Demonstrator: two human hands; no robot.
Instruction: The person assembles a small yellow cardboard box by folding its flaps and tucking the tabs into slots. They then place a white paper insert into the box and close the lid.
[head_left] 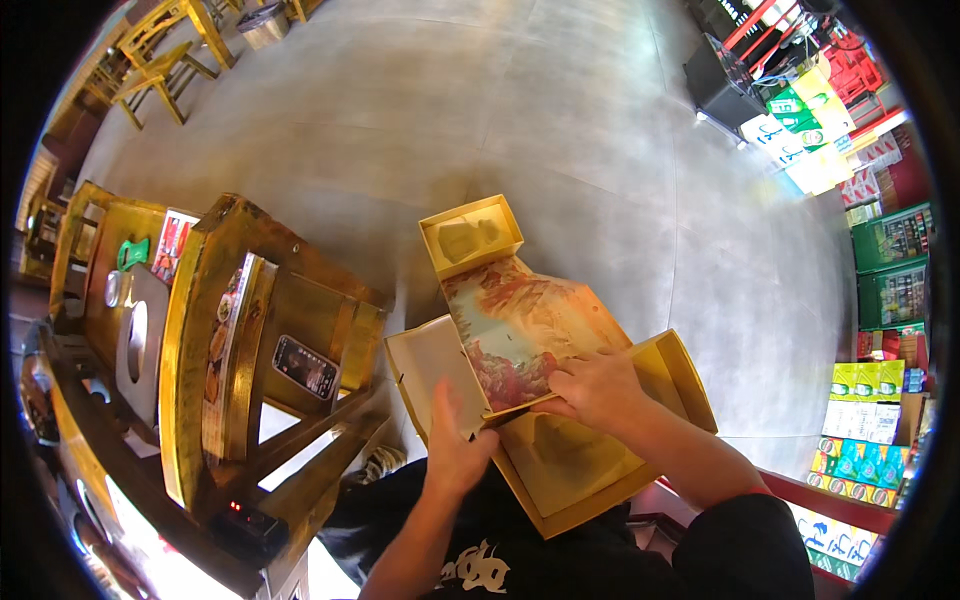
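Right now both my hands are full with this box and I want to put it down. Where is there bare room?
Bare grey floor lies ahead, bordered by the wooden bench on the left and the drink crates on the right. The table at left is crowded.

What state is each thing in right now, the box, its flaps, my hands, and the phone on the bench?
Gold cardboard box: open, partly folded, held in the air.
Printed picture panel: unfolded, face up.
Small end flap: folded up into a shallow tray.
Left hand: gripping the pale side flap.
Right hand: pressing on the panel edge.
Phone: lying flat on the wooden bench, screen lit.

Grey tiled floor (560,120), wooden bench (215,330), chairs (160,55).
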